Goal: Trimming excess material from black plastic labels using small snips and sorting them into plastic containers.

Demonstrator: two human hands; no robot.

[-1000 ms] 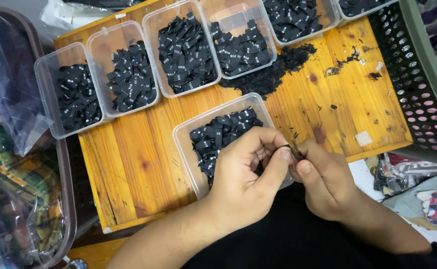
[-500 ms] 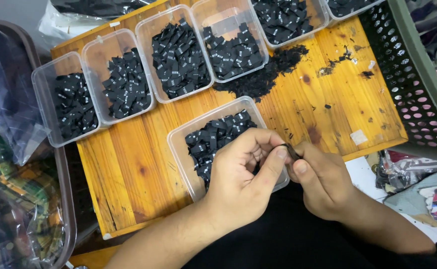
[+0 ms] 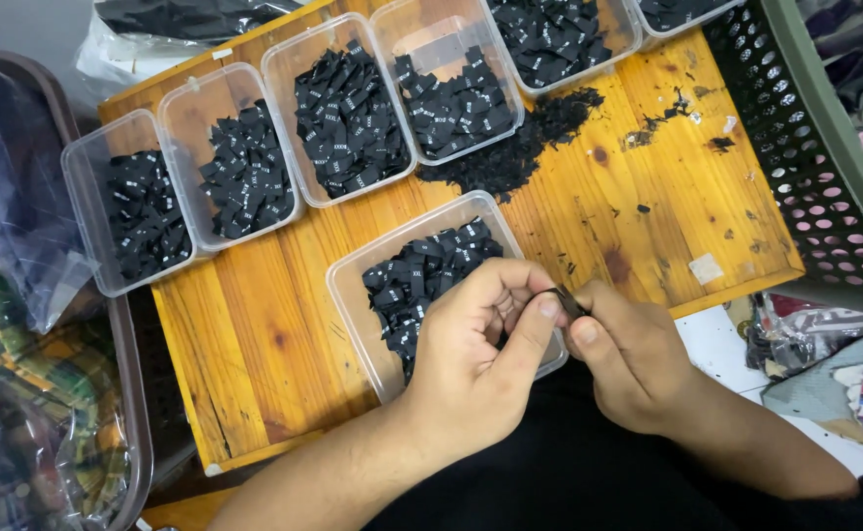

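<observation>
We're pinching a small black label (image 3: 568, 300) between both hands, left hand (image 3: 480, 359) and right hand (image 3: 633, 359) fingers closed on it, over the nearest clear tub (image 3: 353, 295) on the wooden worktop (image 3: 254, 334).

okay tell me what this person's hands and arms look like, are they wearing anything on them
Both the left hand and the right hand are bare: no gloves, rings, watch or bracelets show. Both forearms are uncovered, with no sleeves in view. Fingernails are short and unpainted.
</observation>
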